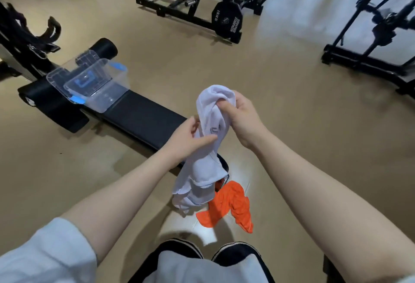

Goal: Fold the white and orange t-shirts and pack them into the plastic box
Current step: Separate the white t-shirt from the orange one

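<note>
Right hand: fingers clutch the bunched white t-shirt.
Left hand: fingers pinch it lower.
Orange t-shirt: hangs off the bench.

Plastic box on bench, far end.

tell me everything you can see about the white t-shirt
The white fabric t-shirt is unfolded and bunched into a loose hanging rope, lifted above the long black padded bench. A small grey logo shows near its middle. The right hand grips its bunched top; the left hand holds it lower, thumb across the cloth. Its crumpled lower end, with a hem or sleeve edge showing, dangles in front of the crumpled orange fabric t-shirt; contact between them is unclear.
</note>
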